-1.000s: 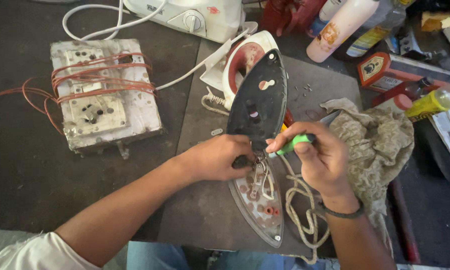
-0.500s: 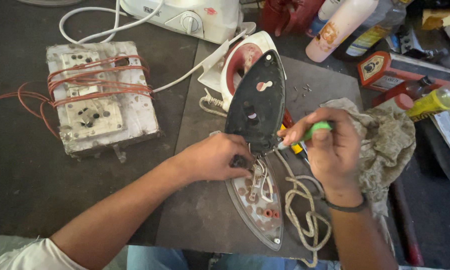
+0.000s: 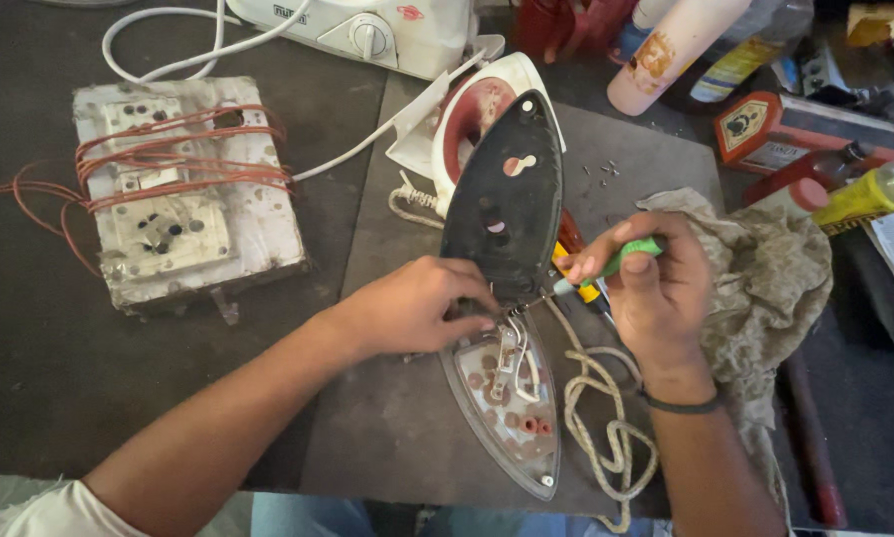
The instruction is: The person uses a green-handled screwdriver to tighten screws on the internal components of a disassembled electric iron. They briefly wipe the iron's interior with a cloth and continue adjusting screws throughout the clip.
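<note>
I am observing an opened clothes iron base (image 3: 512,418) lying flat on the dark mat (image 3: 387,447), its wiring and terminals facing up. The dark soleplate cover (image 3: 502,204) is lying over its front half, leaving only the rear part exposed.

My left hand (image 3: 417,303) is pressing down on the base at the edge of that cover, fingers closed against it, apparently to keep the part from sliding under the tool.

My right hand (image 3: 656,293) is gripping a green-handled screwdriver (image 3: 621,261), fingers wrapped narrow round the handle. The shaft is angling down and leftwards, its tip meeting the terminals just beside my left fingertips.

The braided power cord (image 3: 606,428) is lying looped on the mat just beside the base. A crumpled cloth (image 3: 775,278) is sitting behind my right hand. Small loose screws (image 3: 606,171) are resting on the mat, apart from the work. A white block wound with red wire (image 3: 178,199) is standing well apart on the surface (image 3: 39,368) to the left.
</note>
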